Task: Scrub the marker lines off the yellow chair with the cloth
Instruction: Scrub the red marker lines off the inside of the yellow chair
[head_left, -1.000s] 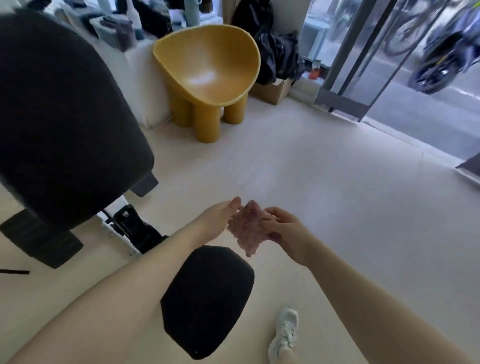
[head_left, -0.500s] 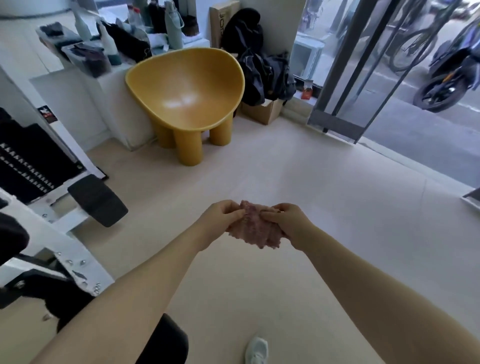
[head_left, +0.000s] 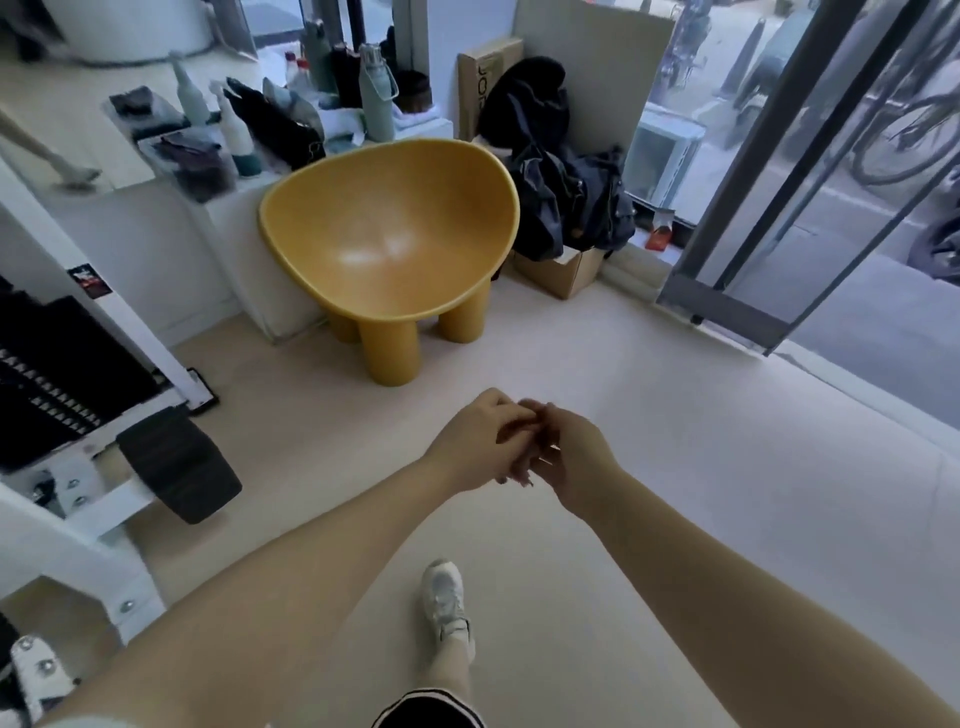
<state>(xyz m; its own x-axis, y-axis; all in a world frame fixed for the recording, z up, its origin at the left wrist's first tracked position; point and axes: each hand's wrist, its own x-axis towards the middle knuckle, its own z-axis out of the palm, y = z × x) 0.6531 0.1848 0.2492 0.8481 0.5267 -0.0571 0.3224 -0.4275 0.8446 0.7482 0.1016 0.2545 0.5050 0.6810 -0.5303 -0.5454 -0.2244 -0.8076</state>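
Hands, left (head_left: 475, 447) and right (head_left: 569, 457), clasped together; yellow chair (head_left: 389, 244) ahead.

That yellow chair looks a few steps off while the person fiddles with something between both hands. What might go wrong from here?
Three possible snags:
1. The left hand and right hand are bunched together, so the cloth is almost hidden; it could slip out.
2. The black padded bar juts out low on the left, a possible trip on the way.
3. No marker lines are visible on the yellow chair from here, so they might be missed.
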